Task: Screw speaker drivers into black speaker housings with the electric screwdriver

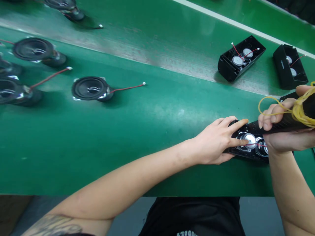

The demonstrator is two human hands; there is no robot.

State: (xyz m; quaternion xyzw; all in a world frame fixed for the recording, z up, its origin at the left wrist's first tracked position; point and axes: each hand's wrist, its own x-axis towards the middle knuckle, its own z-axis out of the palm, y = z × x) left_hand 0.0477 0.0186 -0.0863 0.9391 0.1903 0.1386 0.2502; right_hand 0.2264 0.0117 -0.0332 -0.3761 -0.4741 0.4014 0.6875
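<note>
A black speaker housing [248, 151] with silver drivers and a red wire lies on the green belt [137, 124] at the near right. My left hand [219, 141] rests on its left end, fingers stretched out, one fingertip on a silver driver [251, 140]. My right hand [283, 131] is closed around a black tool-like object [286, 123] wrapped with yellow rubber bands [299, 111], held just over the housing's right part.
Two more black housings [240, 59] [290, 67] with drivers and red wires sit farther back on the right. Several loose round speakers [90, 88] [34, 49] with red leads lie across the left of the belt. A white stripe [221, 18] runs along the far side.
</note>
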